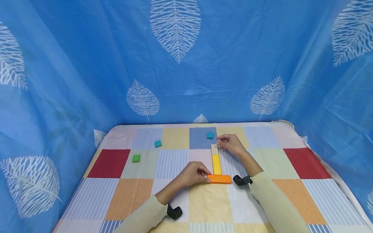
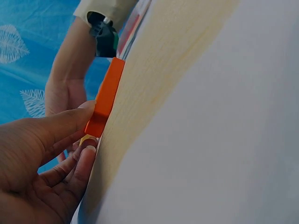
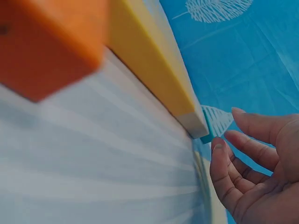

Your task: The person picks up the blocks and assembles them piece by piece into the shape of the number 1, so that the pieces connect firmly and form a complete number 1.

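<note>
An orange block lies crosswise on the cloth; my left hand pinches its left end. In the left wrist view the thumb presses against the orange block, fingers tucked on the other side. From its far edge a yellow block runs away from me, with a cream block lined up beyond it. Beside the cream block's right side is my right hand. Seen in the right wrist view, its thumb and fingers are apart with nothing between them.
A teal block lies just beyond the cream block. Another teal block and a green block are farther left. A patchwork cloth covers the table, and a blue leaf-patterned curtain hangs around the back and sides.
</note>
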{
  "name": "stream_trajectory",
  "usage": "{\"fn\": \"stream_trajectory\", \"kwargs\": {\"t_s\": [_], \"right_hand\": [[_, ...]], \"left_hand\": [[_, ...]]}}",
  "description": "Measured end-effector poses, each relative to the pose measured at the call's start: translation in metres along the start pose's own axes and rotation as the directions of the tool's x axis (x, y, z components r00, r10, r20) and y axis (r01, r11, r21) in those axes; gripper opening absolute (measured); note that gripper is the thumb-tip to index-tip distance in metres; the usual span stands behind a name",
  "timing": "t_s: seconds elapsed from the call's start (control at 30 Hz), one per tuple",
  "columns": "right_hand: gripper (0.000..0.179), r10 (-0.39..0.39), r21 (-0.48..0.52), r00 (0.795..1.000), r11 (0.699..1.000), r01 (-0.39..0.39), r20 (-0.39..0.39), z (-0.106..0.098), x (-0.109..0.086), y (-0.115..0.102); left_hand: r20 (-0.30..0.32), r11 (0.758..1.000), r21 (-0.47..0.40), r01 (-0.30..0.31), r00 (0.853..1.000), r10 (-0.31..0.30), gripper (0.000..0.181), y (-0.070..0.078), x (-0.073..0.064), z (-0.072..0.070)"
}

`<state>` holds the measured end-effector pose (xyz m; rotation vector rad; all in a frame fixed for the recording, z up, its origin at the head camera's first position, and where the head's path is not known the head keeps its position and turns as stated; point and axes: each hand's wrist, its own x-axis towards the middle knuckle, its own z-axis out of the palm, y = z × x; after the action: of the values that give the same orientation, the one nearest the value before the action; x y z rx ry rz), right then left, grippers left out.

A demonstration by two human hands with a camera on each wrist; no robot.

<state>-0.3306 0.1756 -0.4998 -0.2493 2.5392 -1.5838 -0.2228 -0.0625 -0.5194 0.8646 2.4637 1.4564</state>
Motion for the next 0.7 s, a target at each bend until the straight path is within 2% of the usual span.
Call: {"fn": "stream_trajectory", "kwargs": {"t_s": [0.17,0.4,0.7], "right_hand": [[0.033,-0.038,-0.069,0.999,0.997,0.038,0.003,-0.003,0.004,-0.012],[0.029,-0.157,-0.197,0.988,0.969,0.151,-0.013,-0.005,0.021,-0.023],[0.030,-0.163,-0.305,0.985,0.937,0.171,0.052,-0.001,0.045,-0.031]], "left_hand": [[0.009,1.000,0.002,0.000,1.000,0.000,0.018,0.001,0.000,0.000],[0.001,1.000,0.020,0.002,1.000,-0.002,0.017,0.002,0.000,-0.003],[0.003,1.000,0.017,-0.012,1.000,0.012,0.018,0.003,-0.001,-0.002]]}}
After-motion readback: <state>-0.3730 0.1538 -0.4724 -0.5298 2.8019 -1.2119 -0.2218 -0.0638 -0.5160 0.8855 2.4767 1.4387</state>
